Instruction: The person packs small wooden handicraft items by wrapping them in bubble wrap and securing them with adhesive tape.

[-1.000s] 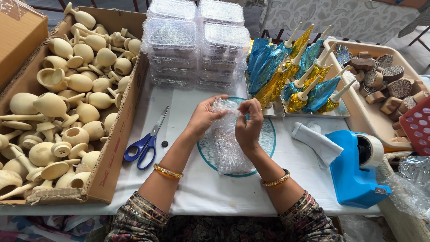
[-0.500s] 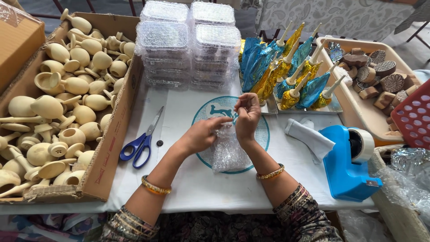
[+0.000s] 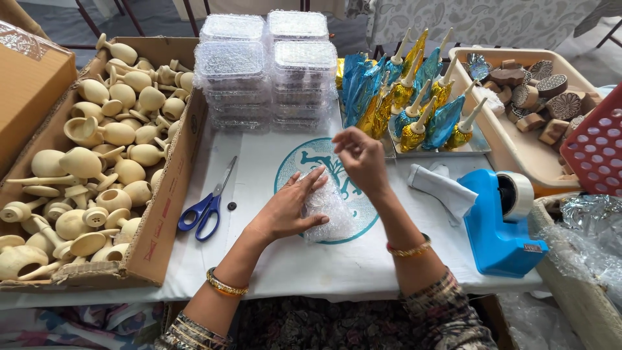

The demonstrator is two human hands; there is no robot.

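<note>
Head view, left hand (image 3: 288, 210) flat on bubble-wrap bundle (image 3: 328, 209), contents probably hidden, scissors (image 3: 208, 205) near.

The left hand (image 3: 288, 210), raised at the bundle's top a second ago, now lies flat, pressing the bubble-wrap bundle (image 3: 330, 210) down onto the table at six o'clock of the teal emblem. The right hand (image 3: 363, 159) has let go and lifts toward twelve o'clock, fingers curled.

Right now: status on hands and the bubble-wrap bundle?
Left hand flat on bubble-wrap bundle, pinning it to the table. Right hand raised above, holding nothing visible. Scissors left, clear.
</note>
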